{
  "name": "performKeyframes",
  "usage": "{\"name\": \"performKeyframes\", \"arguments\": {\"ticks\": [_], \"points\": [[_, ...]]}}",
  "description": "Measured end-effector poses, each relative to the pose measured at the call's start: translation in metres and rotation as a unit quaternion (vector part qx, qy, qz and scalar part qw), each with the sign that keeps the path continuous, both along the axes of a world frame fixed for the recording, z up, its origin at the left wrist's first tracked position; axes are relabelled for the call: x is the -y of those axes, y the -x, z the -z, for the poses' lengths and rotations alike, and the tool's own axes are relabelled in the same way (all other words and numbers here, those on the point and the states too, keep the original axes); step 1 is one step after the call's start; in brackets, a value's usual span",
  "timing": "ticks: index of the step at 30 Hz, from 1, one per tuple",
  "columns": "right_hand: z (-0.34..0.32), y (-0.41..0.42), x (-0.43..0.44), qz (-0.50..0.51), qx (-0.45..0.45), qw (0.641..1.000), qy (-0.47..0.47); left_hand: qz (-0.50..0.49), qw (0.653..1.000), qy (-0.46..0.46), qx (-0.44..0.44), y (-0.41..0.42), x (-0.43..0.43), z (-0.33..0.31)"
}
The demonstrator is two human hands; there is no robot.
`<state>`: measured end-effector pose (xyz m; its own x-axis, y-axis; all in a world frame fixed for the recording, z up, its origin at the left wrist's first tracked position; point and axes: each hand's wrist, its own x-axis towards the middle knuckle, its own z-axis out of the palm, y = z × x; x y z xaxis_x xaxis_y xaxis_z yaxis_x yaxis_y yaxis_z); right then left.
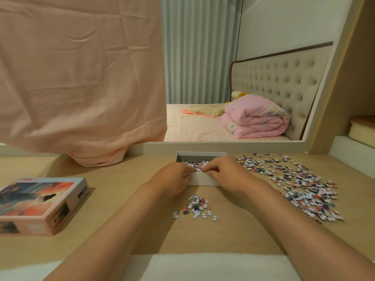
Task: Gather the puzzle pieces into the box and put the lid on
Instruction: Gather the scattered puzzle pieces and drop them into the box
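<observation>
Box [203, 180] contents (pieces [194, 164]) partly hidden.

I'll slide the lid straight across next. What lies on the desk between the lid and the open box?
Between lid and box, the head view shows only bare desk, plus the left hand at the box's near-left corner.

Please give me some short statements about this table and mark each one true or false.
1. The lid sits on the box. False: the lid lies on the table, left of the open box.
2. The large heap of pieces lies right of the box. True.
3. The left hand and the right hand are at the box's near rim. True.
4. The box is empty. False: pieces lie inside it.
</observation>
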<state>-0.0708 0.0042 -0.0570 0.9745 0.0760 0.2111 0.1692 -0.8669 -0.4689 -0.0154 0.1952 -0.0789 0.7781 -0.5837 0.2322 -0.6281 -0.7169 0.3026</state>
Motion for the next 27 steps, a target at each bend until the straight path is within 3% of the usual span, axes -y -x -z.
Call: {"name": "performKeyframes", "arguments": {"ticks": [9, 14, 17, 20, 27], "points": [[-0.005, 0.007, 0.002, 0.033, 0.009, 0.999, 0.002, -0.004, 0.993, 0.084, 0.084, 0.036, -0.018, -0.004], [-0.006, 0.026, -0.009, 0.022, 0.086, 0.995, 0.042, -0.011, 0.997, -0.054, -0.057, 0.06, -0.034, -0.007], [0.0, 0.041, -0.022, -0.056, 0.01, 0.997, 0.048, -0.009, 0.99, -0.072, -0.118, 0.065, -0.041, -0.006], [0.013, 0.048, -0.033, -0.136, -0.072, 0.981, 0.114, 0.014, 0.991, -0.038, -0.13, 0.062, -0.042, -0.003], [0.019, 0.057, -0.021, -0.121, -0.056, 0.988, 0.074, 0.046, 0.994, 0.05, -0.082, 0.057, -0.031, 0.01]]}}
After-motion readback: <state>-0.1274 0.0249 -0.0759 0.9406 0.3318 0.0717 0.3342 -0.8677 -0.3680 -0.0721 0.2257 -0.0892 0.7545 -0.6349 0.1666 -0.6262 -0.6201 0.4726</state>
